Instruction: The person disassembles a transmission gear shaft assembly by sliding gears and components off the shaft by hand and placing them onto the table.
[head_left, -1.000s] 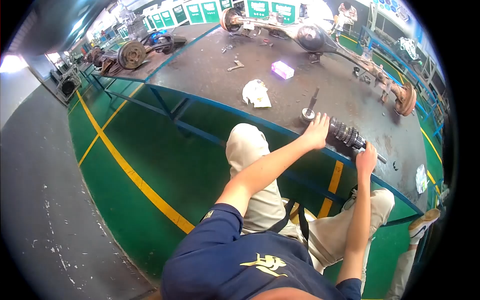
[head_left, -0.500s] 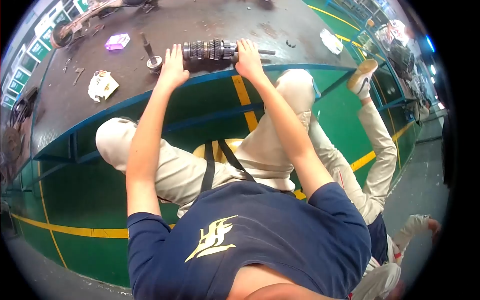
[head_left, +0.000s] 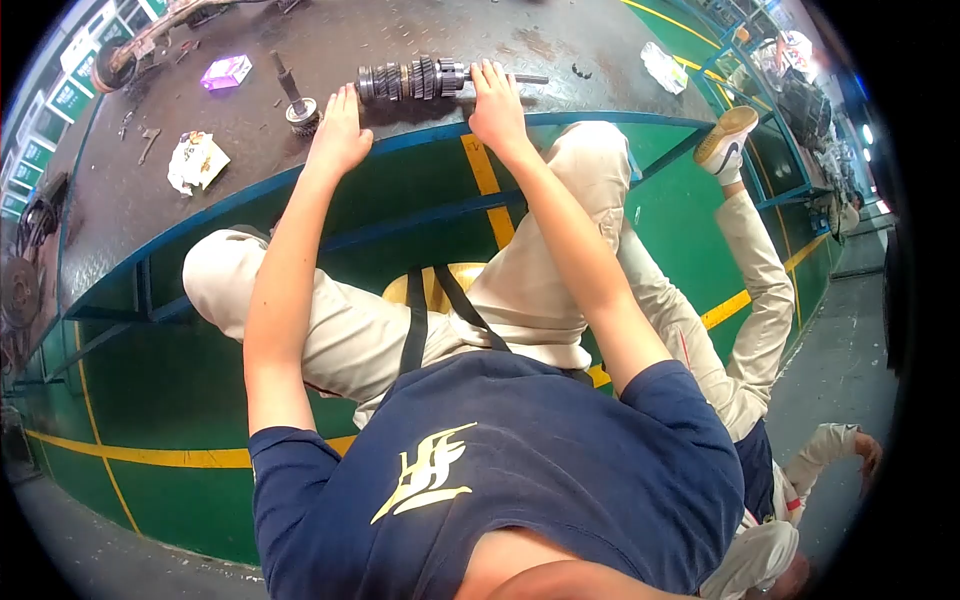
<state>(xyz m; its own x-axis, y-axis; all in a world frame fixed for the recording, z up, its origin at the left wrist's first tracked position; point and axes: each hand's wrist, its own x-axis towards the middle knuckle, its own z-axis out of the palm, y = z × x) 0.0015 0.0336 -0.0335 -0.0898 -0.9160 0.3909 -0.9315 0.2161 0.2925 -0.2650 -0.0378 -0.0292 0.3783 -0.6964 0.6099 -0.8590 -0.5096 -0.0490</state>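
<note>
A transmission gear shaft (head_left: pixel 412 80) lies sideways near the table's front edge, with several toothed gears on it and a thin shaft end pointing right. My left hand (head_left: pixel 342 138) rests on the tabletop just left of the gears, fingers stretched forward. Beside it on the left stands a shorter shaft with a round gear at its base (head_left: pixel 300 113). My right hand (head_left: pixel 497 112) lies at the right end of the gears, its extended fingers over the thin shaft. Whether those fingers press on the metal I cannot tell.
On the dark table (head_left: pixel 270 165) are a purple-and-white box (head_left: pixel 226 72), a crumpled wrapper (head_left: pixel 197 162), a white packet (head_left: pixel 663 68) and a small dark curved piece (head_left: pixel 580 72). Another person's leg and shoe (head_left: pixel 726 140) extend at the right. A blue frame edges the table.
The view has shifted slightly, so the table sits a little higher in it. Both hands keep their places beside the gear shaft.
</note>
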